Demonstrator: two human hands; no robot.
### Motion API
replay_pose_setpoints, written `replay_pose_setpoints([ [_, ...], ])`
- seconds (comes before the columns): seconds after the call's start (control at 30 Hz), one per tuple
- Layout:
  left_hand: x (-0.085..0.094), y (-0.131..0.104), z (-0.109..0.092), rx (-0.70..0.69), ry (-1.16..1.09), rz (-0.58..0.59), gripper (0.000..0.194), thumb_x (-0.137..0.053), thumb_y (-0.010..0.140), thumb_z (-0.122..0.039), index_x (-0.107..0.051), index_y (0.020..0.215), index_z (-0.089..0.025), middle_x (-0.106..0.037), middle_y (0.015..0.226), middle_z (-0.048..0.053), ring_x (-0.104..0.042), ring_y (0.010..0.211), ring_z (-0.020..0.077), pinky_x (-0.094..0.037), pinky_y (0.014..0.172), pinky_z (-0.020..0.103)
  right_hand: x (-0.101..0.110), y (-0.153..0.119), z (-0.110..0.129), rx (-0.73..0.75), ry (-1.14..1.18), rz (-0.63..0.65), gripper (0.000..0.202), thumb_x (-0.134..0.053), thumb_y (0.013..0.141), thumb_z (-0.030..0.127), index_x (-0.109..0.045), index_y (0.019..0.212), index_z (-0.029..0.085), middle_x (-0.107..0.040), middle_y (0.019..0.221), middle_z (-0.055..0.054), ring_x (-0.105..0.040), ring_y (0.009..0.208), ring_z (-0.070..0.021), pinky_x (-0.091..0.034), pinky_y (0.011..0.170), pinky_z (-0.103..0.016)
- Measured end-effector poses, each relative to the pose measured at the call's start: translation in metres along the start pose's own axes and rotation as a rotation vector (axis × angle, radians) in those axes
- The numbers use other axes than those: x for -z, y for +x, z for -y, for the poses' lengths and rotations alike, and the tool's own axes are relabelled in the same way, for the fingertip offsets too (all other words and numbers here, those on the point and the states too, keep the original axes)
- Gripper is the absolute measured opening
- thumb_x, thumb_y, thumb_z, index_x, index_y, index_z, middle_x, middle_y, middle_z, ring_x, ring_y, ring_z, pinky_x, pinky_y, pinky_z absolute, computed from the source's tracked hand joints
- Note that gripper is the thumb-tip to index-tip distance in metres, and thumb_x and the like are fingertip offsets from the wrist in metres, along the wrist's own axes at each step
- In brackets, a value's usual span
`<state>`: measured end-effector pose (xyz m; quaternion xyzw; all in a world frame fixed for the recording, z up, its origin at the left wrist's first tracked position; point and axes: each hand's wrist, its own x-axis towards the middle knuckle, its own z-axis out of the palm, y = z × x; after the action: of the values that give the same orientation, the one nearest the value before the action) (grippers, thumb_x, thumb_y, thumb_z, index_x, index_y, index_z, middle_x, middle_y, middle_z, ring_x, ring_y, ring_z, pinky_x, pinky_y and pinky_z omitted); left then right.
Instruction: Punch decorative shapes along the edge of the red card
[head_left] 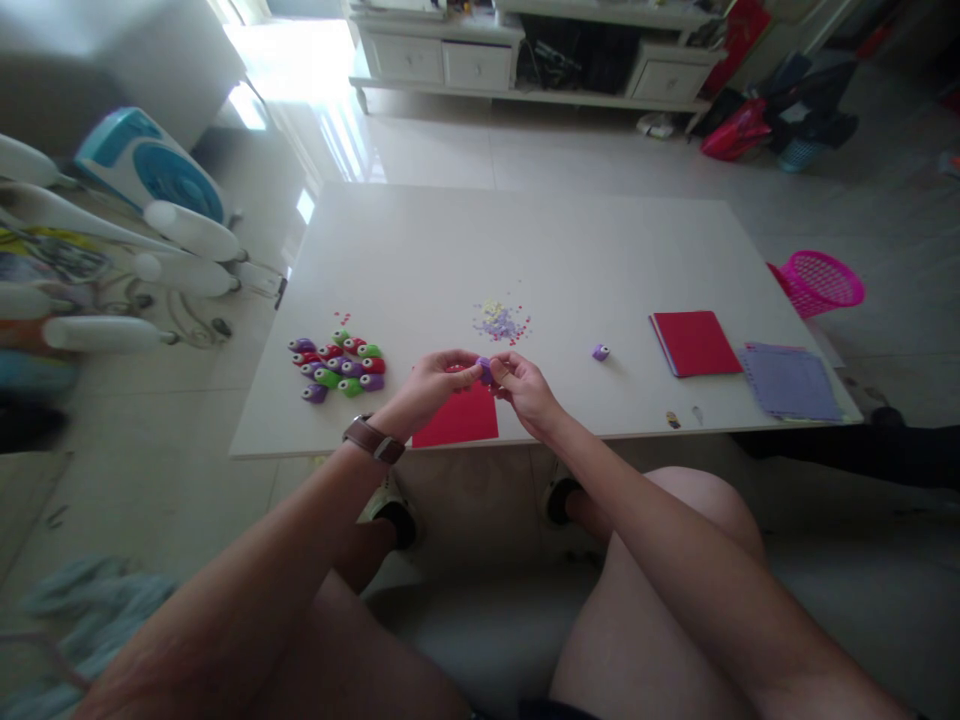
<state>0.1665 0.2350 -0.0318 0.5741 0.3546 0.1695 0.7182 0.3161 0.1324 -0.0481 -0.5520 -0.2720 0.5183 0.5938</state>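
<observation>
Both hands meet over the near edge of the white rectangular table (540, 240), pinching one small purple plastic paper punch (484, 370) between them: the left hand (435, 385) grips it from nine o'clock, the right hand (525, 388) from three o'clock, fingers pressed together on it. A red paper sheet (459, 418) lies directly under the punch, apparently placed to be fed into it. A cluster of purple, green and red punches (337, 366) waits at nine o'clock, a scatter of tiny confetti cut-outs (501, 320) at twelve. At three o'clock lie a lone purple punch (601, 352), a red paper stack (696, 342) and lilac sheets (791, 382).
</observation>
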Motion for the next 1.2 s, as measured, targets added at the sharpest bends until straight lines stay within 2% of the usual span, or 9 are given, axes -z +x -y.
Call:
replay_pose_setpoints([
  [0.17, -0.002, 0.001, 0.0, -0.008, 0.011, -0.018, 0.054, -0.093, 0.068, -0.054, -0.077, 0.103, -0.016, -0.074, 0.084, 0.005, -0.06, 0.07, 0.012, -0.045, 0.066, 0.026, 0.0, 0.002, -0.003, -0.024, 0.014, -0.003, 0.056, -0.084, 0.074, 0.07, -0.062, 0.098, 0.024, -0.069, 0.084, 0.002, -0.061, 0.066, -0.0127, -0.045, 0.062, -0.027],
  [0.3, -0.005, 0.004, 0.005, -0.034, 0.052, -0.029, 0.058, -0.091, 0.071, -0.049, -0.07, 0.116, -0.018, -0.076, 0.106, 0.008, -0.067, 0.08, 0.015, -0.052, 0.071, 0.029, 0.008, 0.011, -0.011, 0.012, -0.12, -0.083, 0.042, -0.078, 0.086, 0.054, -0.065, 0.111, 0.023, -0.069, 0.09, -0.001, -0.064, 0.075, -0.0161, -0.053, 0.071, -0.031],
  [0.4, -0.005, 0.004, 0.015, -0.107, 0.311, -0.031, 0.044, -0.087, 0.075, -0.038, -0.07, 0.111, -0.019, -0.074, 0.107, 0.008, -0.069, 0.088, 0.0193, -0.057, 0.079, 0.035, 0.024, 0.018, -0.015, 0.118, -0.416, -0.197, 0.023, -0.074, 0.088, 0.032, -0.068, 0.108, 0.022, -0.069, 0.098, -0.003, -0.065, 0.088, -0.0192, -0.056, 0.083, -0.035],
  [0.5, -0.007, -0.006, 0.025, -0.258, 0.712, 0.014, 0.033, -0.085, 0.075, -0.028, -0.071, 0.105, -0.021, -0.07, 0.113, 0.008, -0.067, 0.104, 0.0258, -0.057, 0.093, 0.042, 0.04, 0.016, -0.014, 0.208, -0.721, -0.197, 0.017, -0.07, 0.086, 0.016, -0.07, 0.101, 0.022, -0.068, 0.108, -0.006, -0.065, 0.096, -0.0212, -0.054, 0.092, -0.038],
  [0.6, -0.013, -0.021, 0.032, -0.328, 1.05, 0.088, 0.051, -0.089, 0.071, -0.023, -0.069, 0.117, -0.023, -0.063, 0.13, 0.012, -0.062, 0.122, 0.0332, -0.057, 0.101, 0.047, 0.05, 0.009, -0.009, 0.243, -0.954, -0.103, 0.015, -0.07, 0.086, 0.012, -0.07, 0.099, 0.021, -0.07, 0.105, -0.007, -0.065, 0.098, -0.0227, -0.051, 0.096, -0.039],
  [0.7, -0.023, -0.034, 0.037, -0.326, 1.235, 0.166, 0.057, -0.086, 0.07, -0.013, -0.066, 0.122, -0.024, -0.06, 0.137, 0.014, -0.057, 0.128, 0.0361, -0.058, 0.099, 0.047, 0.053, 0.002, -0.006, 0.24, -1.101, -0.029, 0.013, -0.069, 0.087, 0.011, -0.071, 0.095, 0.021, -0.073, 0.101, -0.008, -0.064, 0.1, -0.0237, -0.049, 0.098, -0.037],
  [0.93, -0.025, -0.04, 0.043, -0.343, 1.213, 0.21, 0.04, -0.067, 0.079, -0.007, -0.064, 0.116, -0.023, -0.061, 0.134, 0.014, -0.054, 0.134, 0.0347, -0.058, 0.101, 0.047, 0.052, -0.004, -0.005, 0.193, -1.194, 0.015, 0.017, -0.066, 0.085, 0.008, -0.073, 0.094, 0.02, -0.075, 0.102, -0.008, -0.067, 0.092, -0.0213, -0.05, 0.089, -0.032],
  [1.07, -0.021, -0.039, 0.04, -0.373, 1.12, 0.272, 0.028, -0.065, 0.081, -0.01, -0.064, 0.107, -0.02, -0.065, 0.123, 0.013, -0.06, 0.125, 0.0307, -0.053, 0.111, 0.046, 0.052, -0.007, -0.005, 0.167, -1.22, 0.063, 0.015, -0.067, 0.085, 0.01, -0.073, 0.095, 0.02, -0.077, 0.102, -0.009, -0.068, 0.093, -0.022, -0.05, 0.088, -0.032],
  [1.2, -0.021, -0.037, 0.037, -0.398, 1.105, 0.304, 0.024, -0.065, 0.08, -0.011, -0.065, 0.102, -0.018, -0.067, 0.119, 0.014, -0.06, 0.123, 0.0309, -0.051, 0.112, 0.046, 0.052, -0.006, -0.007, 0.134, -1.202, 0.084, 0.014, -0.069, 0.085, 0.012, -0.073, 0.096, 0.019, -0.078, 0.099, -0.008, -0.07, 0.09, -0.0211, -0.05, 0.085, -0.03],
])
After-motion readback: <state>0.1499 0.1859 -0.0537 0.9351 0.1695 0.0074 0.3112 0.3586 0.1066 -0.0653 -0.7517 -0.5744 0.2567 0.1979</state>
